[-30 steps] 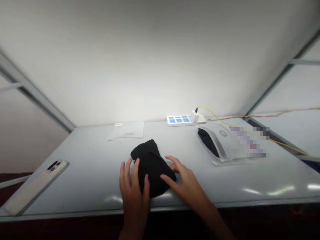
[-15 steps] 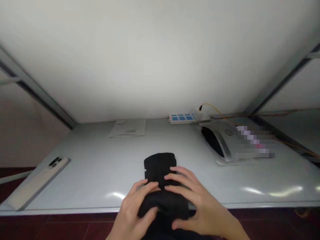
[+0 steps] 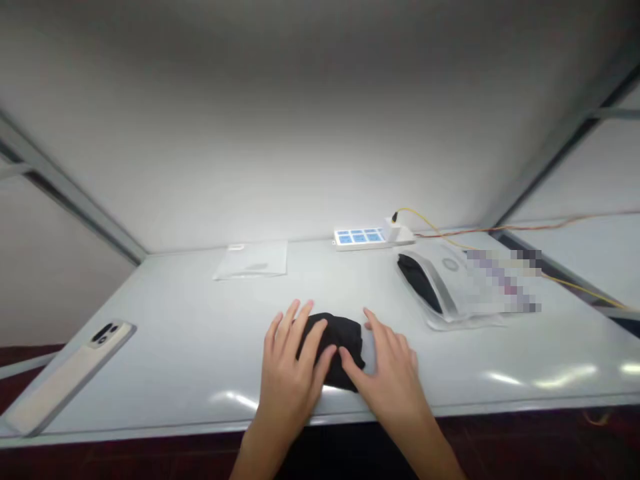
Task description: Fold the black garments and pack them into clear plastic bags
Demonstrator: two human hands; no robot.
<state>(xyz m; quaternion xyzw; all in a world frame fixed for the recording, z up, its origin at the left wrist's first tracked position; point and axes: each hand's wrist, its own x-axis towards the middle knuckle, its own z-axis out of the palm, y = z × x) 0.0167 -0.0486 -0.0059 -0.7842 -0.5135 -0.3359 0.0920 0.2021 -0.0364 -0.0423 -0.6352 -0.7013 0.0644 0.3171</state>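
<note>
Near the front left corner of the worktop [image 3: 185, 340], a pale phone [image 3: 65, 380] lies camera side up, its lenses toward the back. A flat translucent sleeve [image 3: 253, 263] rests close to the back edge, left of the middle. Right of it, along the same edge, sits a white power strip [image 3: 357, 238] with blue socket faces and a white adapter [image 3: 393, 230]; a yellow cable [image 3: 425, 219] runs from that toward the right edge. Nearer that edge lies a translucent packet [image 3: 453, 290] with black contents [image 3: 419, 283] inside.
</note>
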